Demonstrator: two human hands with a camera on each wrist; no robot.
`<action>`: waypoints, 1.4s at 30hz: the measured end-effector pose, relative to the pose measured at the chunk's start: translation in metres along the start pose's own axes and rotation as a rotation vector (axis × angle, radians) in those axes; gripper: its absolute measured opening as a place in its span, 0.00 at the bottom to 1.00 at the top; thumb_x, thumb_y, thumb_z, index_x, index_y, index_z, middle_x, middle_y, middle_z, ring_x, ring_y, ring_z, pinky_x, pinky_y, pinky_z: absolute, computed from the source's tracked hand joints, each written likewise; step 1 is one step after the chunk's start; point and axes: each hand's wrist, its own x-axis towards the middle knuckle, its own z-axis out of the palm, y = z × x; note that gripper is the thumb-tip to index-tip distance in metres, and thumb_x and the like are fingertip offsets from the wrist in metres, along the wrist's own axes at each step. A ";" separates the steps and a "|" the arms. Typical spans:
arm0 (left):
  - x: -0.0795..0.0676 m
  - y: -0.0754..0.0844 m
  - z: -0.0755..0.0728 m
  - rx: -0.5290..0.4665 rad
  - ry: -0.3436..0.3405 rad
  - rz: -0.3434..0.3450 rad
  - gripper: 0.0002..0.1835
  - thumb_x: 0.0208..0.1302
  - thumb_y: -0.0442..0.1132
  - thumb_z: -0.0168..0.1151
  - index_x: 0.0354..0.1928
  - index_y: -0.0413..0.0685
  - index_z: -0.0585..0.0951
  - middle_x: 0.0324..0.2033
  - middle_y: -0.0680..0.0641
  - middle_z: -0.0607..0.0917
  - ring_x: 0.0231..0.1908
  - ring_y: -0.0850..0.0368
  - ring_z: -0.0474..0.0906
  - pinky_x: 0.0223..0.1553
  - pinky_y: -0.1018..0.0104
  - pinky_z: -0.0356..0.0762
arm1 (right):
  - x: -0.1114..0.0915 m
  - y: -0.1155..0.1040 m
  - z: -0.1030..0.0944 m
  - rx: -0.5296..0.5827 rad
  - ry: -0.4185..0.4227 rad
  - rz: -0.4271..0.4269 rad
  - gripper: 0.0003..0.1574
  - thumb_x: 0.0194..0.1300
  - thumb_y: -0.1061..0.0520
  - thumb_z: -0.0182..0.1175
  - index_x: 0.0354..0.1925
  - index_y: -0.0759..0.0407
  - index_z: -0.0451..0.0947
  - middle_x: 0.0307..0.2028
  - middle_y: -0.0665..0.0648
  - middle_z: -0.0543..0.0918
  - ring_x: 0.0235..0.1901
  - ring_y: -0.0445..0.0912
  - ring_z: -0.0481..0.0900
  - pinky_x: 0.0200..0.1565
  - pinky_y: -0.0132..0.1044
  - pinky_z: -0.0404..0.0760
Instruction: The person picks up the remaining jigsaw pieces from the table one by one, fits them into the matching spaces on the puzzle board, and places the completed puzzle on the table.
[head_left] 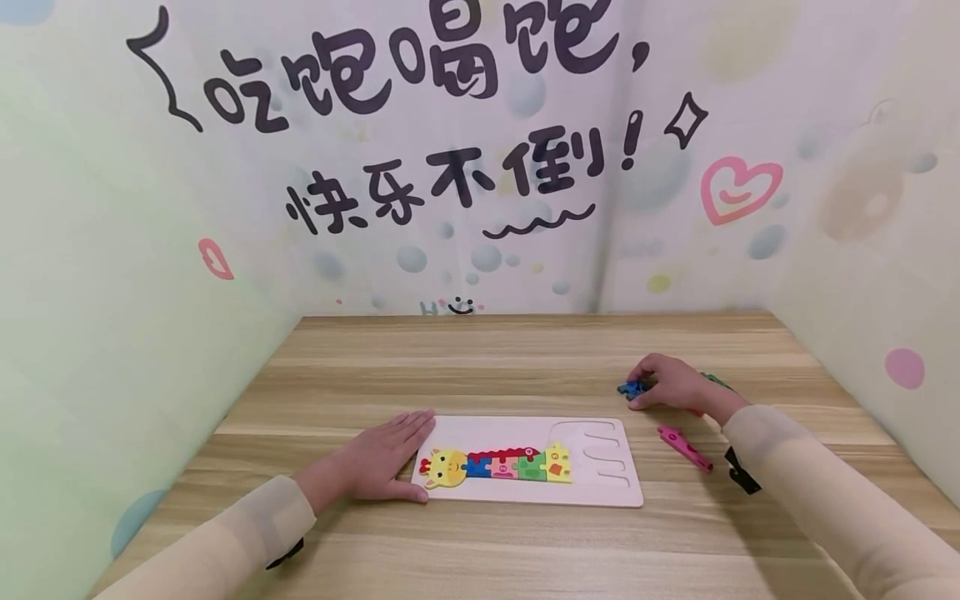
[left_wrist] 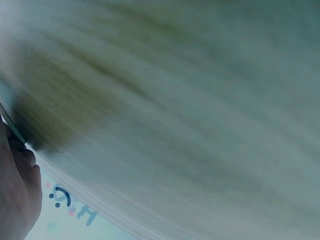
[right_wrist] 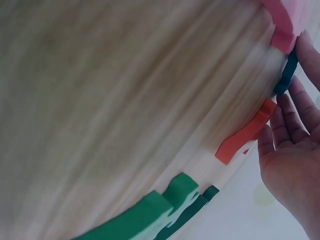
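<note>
A white puzzle board (head_left: 487,429) lies flat on the table, with a giraffe's yellow head (head_left: 446,468) and several coloured neck and body pieces set in it. Curved outlines show at the board's right end. My left hand (head_left: 378,462) rests at the board's left end, thumb and fingers spread along its edge. Beyond the board's upper right corner, my right hand (head_left: 667,383) pinches a blue puzzle piece (head_left: 632,389) between thumb and fingertip. In the right wrist view, a red piece (right_wrist: 247,132) lies beside the other fingers.
A pink piece (head_left: 684,448) lies right of the board, near my right forearm. Green pieces (right_wrist: 140,215) sit behind the right wrist, mostly hidden in the head view. A printed wall sheet (head_left: 525,267) stands along the back edge of the wooden table (head_left: 465,367).
</note>
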 end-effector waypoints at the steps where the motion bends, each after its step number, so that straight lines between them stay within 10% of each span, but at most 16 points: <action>1: 0.000 0.000 0.000 0.004 0.000 0.001 0.59 0.56 0.81 0.37 0.76 0.42 0.49 0.75 0.45 0.50 0.74 0.52 0.43 0.71 0.57 0.47 | 0.000 0.001 0.000 -0.001 0.002 0.003 0.30 0.53 0.48 0.74 0.47 0.66 0.78 0.45 0.61 0.78 0.50 0.60 0.75 0.54 0.58 0.72; 31: 0.000 0.000 -0.002 -0.007 -0.009 -0.003 0.59 0.56 0.81 0.37 0.76 0.42 0.49 0.76 0.45 0.49 0.74 0.53 0.42 0.71 0.57 0.47 | 0.002 -0.012 -0.005 -0.013 -0.006 -0.013 0.23 0.56 0.51 0.73 0.47 0.61 0.81 0.40 0.55 0.81 0.39 0.50 0.72 0.46 0.46 0.74; 42: 0.000 0.000 -0.001 -0.009 0.004 0.002 0.59 0.56 0.81 0.38 0.76 0.41 0.50 0.75 0.45 0.50 0.74 0.52 0.43 0.71 0.57 0.47 | 0.004 -0.020 -0.003 0.025 0.016 -0.074 0.22 0.56 0.53 0.73 0.47 0.61 0.81 0.44 0.57 0.82 0.50 0.58 0.76 0.55 0.57 0.72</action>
